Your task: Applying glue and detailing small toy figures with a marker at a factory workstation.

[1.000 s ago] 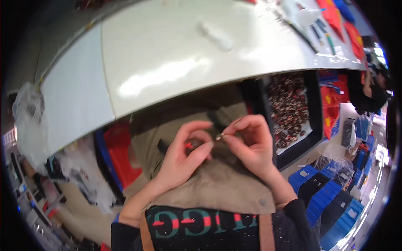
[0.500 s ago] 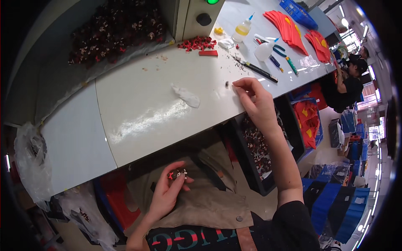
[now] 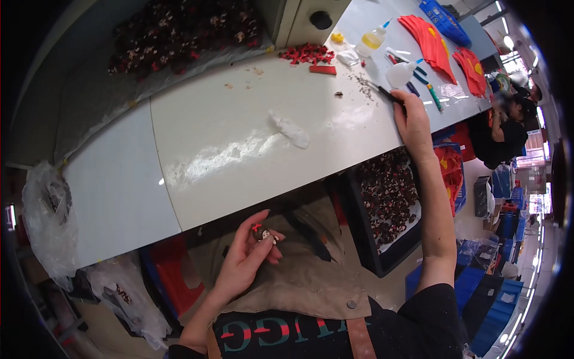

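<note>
Over my lap, my left hand (image 3: 244,254) is closed around a small doll figurine (image 3: 263,233) with brown hair, a pale face and a red bow. Out over the right side of the worktable, my right hand (image 3: 412,122) has its fingers wrapped round the end of a slim black tool (image 3: 391,96) with a thin metal tip. That tip points toward a scatter of dark crumbs (image 3: 366,88). A tiny dark lump (image 3: 339,94) lies on the tabletop to the left of the crumbs.
Red bow-like pieces (image 3: 308,54) are heaped by the machine post, near glue bottles (image 3: 372,39) and pliers (image 3: 420,75). A crumpled white tissue (image 3: 290,130) lies mid-table. Many figurines fill a black tray (image 3: 382,254) below the table's front edge. A co-worker (image 3: 508,128) is at the far right.
My right hand has moved right from the small lump and taken hold of the black tool. The figurine in my left hand is turned more face up. The view has shifted slightly.
</note>
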Demonstrator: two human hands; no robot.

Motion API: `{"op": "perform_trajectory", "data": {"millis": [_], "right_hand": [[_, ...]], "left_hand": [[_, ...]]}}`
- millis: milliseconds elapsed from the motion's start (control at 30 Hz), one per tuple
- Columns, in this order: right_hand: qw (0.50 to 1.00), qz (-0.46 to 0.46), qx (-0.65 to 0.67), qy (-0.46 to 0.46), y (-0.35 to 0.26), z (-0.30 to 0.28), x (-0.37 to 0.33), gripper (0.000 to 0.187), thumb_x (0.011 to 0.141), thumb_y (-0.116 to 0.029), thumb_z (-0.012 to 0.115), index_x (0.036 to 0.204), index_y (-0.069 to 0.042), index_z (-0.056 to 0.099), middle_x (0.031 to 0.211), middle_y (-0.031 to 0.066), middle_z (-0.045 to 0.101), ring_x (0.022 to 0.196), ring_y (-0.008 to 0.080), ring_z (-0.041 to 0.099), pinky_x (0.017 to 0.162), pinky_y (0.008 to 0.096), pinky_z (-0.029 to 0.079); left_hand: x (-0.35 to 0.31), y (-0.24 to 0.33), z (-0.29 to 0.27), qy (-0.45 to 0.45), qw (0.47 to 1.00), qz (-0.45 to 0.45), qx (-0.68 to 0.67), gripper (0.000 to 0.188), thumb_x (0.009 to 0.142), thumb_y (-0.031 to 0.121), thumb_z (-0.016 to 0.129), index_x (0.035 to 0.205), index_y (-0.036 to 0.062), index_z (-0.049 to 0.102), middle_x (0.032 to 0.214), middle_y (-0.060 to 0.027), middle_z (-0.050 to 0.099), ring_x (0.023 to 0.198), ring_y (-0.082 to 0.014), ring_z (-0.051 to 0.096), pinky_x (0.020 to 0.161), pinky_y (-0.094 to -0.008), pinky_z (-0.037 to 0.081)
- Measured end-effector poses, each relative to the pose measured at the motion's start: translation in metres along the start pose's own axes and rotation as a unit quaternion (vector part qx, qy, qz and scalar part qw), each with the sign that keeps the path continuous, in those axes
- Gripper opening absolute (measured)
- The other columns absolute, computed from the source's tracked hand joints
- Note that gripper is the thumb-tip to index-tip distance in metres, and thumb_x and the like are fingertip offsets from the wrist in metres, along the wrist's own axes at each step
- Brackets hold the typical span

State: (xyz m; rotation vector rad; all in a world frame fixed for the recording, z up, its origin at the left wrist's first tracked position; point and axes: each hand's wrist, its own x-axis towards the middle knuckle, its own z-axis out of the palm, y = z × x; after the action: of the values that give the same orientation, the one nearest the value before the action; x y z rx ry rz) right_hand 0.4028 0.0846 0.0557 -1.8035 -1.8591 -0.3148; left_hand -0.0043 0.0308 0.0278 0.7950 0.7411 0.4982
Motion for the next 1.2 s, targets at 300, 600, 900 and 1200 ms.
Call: {"op": "perform_trajectory", "data": {"millis": [300,600,900,1200], "right_hand": [[0.800,0.263,0.538,0.037,-0.064,-0.052,-0.035,0.023,0.093,-0.010,0.046,0.115,-0.004,0.051,0.100,0.0067,0.051,0.082,0.0106,0.048,0.073,0.0198,0.040],[0.249,0.284,0.914,-0.148,-0.169,-0.041,-0.094,0.009,0.090,-0.008,0.050,0.084,-0.009,0.043,0.073,0.0071,0.044,0.049,0.0124,0.049,0.045,0.0273,0.048],[0.271,0.340,0.885,-0.167,-0.194,-0.027,-0.124,0.039,0.072,-0.003,0.074,0.095,-0.010,0.044,0.078,0.0059,0.050,0.059,0.0144,0.054,0.047,0.0262,0.046],[0.666,0.198,0.678,-0.240,-0.203,-0.017,-0.133,0.050,0.086,-0.057,0.046,0.067,-0.010,0.046,0.058,0.0009,0.044,0.047,0.0114,0.043,0.044,0.0235,0.035]], "left_hand": [[-0.009,0.007,-0.007,0.001,1.000,-0.028,0.014,0.045,0.092,0.006,0.048,0.135,0.0069,0.032,0.117,-0.0105,0.049,0.088,-0.0143,0.058,0.076,-0.0252,0.050],[-0.020,-0.007,-0.003,0.002,0.997,-0.048,-0.058,0.055,0.090,0.004,0.052,0.138,0.0123,0.028,0.109,-0.0124,0.052,0.086,-0.0127,0.057,0.077,-0.0263,0.049],[-0.025,-0.014,0.009,0.011,0.997,-0.034,-0.067,0.065,0.082,-0.007,0.058,0.137,0.0107,0.029,0.111,-0.0102,0.049,0.094,-0.0132,0.053,0.082,-0.0280,0.049],[-0.027,-0.016,0.010,0.010,0.999,-0.035,-0.025,0.064,0.080,-0.010,0.059,0.135,0.0079,0.032,0.107,-0.0066,0.049,0.098,-0.0112,0.051,0.084,-0.0251,0.047]]}}
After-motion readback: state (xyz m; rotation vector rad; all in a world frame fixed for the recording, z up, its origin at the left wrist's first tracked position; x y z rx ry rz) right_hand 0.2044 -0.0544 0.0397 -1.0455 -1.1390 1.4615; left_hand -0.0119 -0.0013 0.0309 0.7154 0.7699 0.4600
